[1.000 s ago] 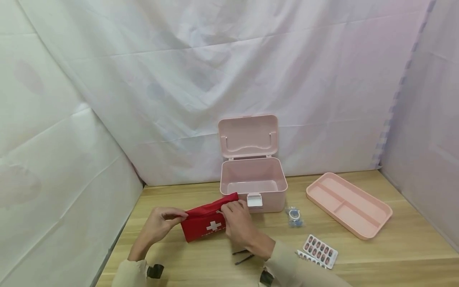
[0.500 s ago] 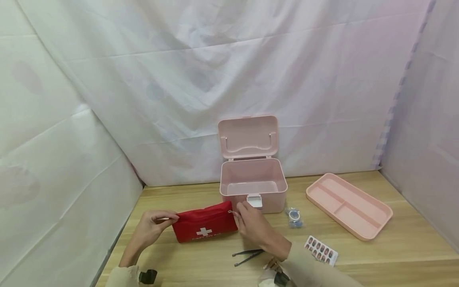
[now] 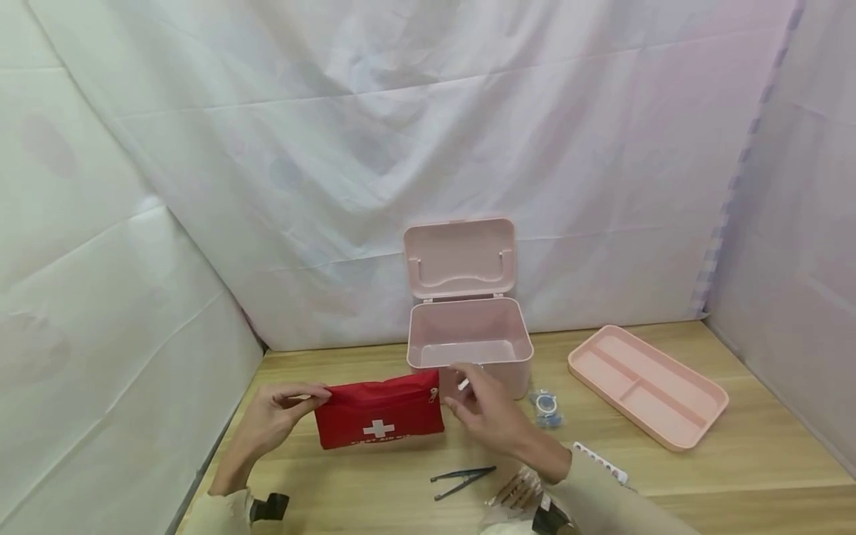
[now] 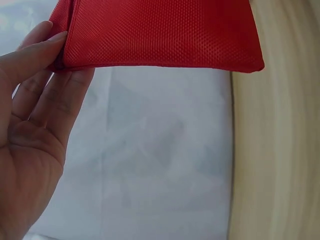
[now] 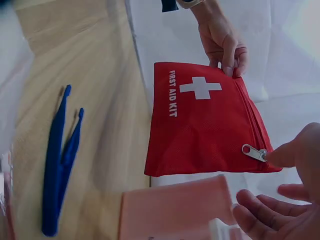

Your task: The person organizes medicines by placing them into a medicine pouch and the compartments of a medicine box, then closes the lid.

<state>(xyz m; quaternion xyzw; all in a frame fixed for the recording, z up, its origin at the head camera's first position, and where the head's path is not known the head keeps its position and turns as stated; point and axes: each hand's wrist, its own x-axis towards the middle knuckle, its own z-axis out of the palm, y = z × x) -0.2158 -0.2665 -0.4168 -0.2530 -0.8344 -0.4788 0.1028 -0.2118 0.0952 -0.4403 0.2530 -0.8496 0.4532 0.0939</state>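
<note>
A red first aid kit pouch (image 3: 348, 423) with a white cross is held up above the table. My left hand (image 3: 281, 416) pinches its upper left corner between thumb and fingers, as the left wrist view also shows. The metal zipper pull (image 5: 254, 152) sits at the pouch's other end, along the top edge. My right hand (image 3: 491, 420) is beside that end, fingers spread, with the thumb (image 5: 285, 154) right at the zipper pull and the other fingers apart from the pouch.
Behind the pouch stands a pink box (image 3: 468, 316) with its lid up. A pink divided tray (image 3: 669, 371) lies to the right. Nearby are a packaged white ring (image 3: 546, 405), a blister pack (image 3: 600, 462), tweezers (image 3: 461, 481) and a clear bag of brown sticks (image 3: 518, 492).
My right hand has pulled the zipper pull rightward to the pouch's end, then loosened its fingers and moved slightly right. The pouch and left hand have shifted left.
</note>
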